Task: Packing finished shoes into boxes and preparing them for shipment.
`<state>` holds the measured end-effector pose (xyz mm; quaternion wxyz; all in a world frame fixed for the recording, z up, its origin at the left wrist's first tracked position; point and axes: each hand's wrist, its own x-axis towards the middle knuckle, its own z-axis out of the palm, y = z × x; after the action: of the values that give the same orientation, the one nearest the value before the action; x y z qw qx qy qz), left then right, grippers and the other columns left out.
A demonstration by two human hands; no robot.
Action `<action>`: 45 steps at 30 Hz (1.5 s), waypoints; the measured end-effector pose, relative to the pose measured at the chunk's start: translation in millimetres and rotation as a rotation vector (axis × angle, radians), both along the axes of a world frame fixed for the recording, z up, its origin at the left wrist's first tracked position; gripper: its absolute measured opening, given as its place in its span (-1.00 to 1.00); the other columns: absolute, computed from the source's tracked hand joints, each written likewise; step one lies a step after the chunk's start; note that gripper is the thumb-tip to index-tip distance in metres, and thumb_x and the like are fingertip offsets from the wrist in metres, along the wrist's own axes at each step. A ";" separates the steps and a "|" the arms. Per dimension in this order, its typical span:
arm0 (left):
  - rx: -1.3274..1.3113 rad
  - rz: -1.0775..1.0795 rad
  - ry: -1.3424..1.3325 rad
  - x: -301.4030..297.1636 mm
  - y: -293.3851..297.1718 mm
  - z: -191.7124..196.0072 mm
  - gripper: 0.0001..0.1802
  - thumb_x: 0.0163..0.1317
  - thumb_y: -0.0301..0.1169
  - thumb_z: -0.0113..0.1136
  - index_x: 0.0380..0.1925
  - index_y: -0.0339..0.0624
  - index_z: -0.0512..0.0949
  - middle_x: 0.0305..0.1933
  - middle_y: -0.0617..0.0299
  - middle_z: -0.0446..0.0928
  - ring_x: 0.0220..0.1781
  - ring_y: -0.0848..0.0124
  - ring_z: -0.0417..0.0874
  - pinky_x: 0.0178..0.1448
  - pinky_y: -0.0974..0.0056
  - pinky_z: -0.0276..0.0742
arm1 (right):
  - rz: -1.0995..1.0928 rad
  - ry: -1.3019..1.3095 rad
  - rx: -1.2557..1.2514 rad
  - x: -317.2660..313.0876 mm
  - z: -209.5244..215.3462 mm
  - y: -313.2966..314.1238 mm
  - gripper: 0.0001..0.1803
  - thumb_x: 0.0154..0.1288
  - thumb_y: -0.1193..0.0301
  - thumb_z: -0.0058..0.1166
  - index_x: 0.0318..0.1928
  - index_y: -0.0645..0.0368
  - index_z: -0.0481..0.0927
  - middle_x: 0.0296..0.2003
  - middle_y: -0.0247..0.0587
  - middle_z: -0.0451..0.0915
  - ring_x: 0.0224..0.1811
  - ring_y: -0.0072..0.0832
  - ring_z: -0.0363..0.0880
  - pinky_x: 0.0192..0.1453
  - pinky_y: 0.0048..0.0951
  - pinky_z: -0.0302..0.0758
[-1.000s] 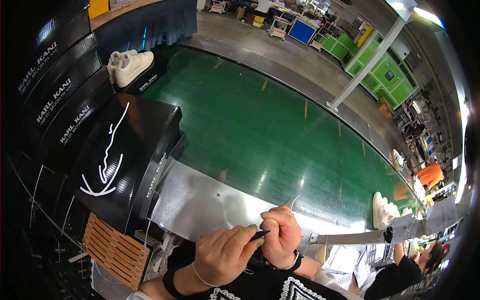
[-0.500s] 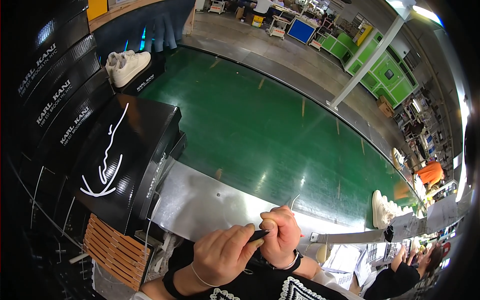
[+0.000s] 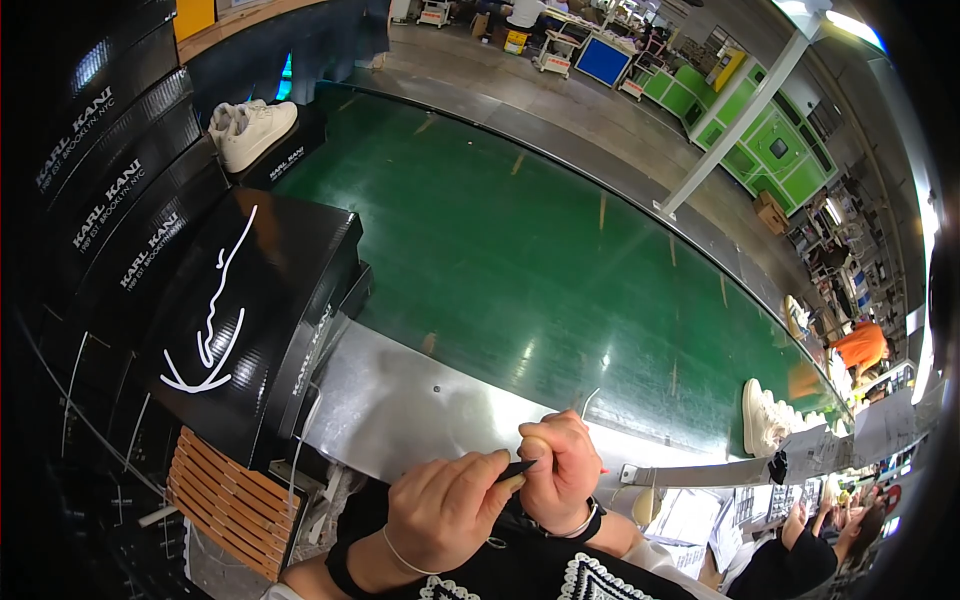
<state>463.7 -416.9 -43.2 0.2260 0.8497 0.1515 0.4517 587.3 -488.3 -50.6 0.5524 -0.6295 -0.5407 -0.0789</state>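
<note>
My left hand (image 3: pixel 445 512) is closed on a small black pointed object (image 3: pixel 517 468), whose exact kind I cannot make out. Its tip reaches toward the thumb of my right hand (image 3: pixel 560 470). That hand is curled into a fist, thumb pressed to the fingers, and a bit of red shows at its outer side. What it grips is hidden. Both hands are close together over the near metal edge (image 3: pixel 400 395) of a green conveyor belt (image 3: pixel 500 260).
Black shoe boxes (image 3: pixel 250 300) are stacked at the left, beside a slatted wooden stool (image 3: pixel 230 505). Cream sneakers (image 3: pixel 250 135) rest on a box at the belt's far left. More pale shoes (image 3: pixel 762 418) stand at the right, near papers (image 3: pixel 690 520) and other people.
The belt has crept left, carrying the far-left sneakers and the right-hand shoes slightly with it. My hands have hardly moved.
</note>
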 end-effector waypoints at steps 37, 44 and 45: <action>0.033 0.010 0.027 1.0 -1.3 -0.5 -0.70 -0.03 -0.38 0.31 -0.27 -0.25 0.53 -0.44 0.25 0.53 -0.55 0.42 0.53 -0.47 0.39 0.42 | -0.041 -0.055 -0.002 1.6 -1.9 -1.2 -0.83 0.02 0.58 0.15 -0.32 0.28 0.51 -0.56 -0.17 0.50 -0.58 -0.34 0.40 -0.50 -0.44 0.34; -0.007 -0.025 0.021 0.1 -2.2 -2.3 -0.70 -0.02 -0.40 0.30 -0.27 -0.25 0.52 -0.43 0.23 0.54 -0.54 0.40 0.54 -0.47 0.37 0.43 | -0.033 -0.029 -0.003 -0.6 0.4 -0.5 -0.83 0.02 0.59 0.16 -0.32 0.27 0.51 -0.57 -0.17 0.49 -0.59 -0.35 0.40 -0.51 -0.45 0.33; -0.029 -0.027 0.000 -0.1 -2.6 -3.1 -0.71 -0.01 -0.39 0.30 -0.27 -0.25 0.52 -0.43 0.23 0.54 -0.54 0.39 0.54 -0.47 0.36 0.43 | -0.030 -0.022 -0.006 -0.9 0.2 -0.9 -0.84 0.02 0.58 0.15 -0.32 0.27 0.51 -0.57 -0.18 0.49 -0.59 -0.35 0.40 -0.51 -0.45 0.34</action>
<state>463.7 -419.4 -46.3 0.2443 0.8483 0.1467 0.4463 586.4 -489.2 -50.4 0.5433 -0.6382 -0.5375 -0.0927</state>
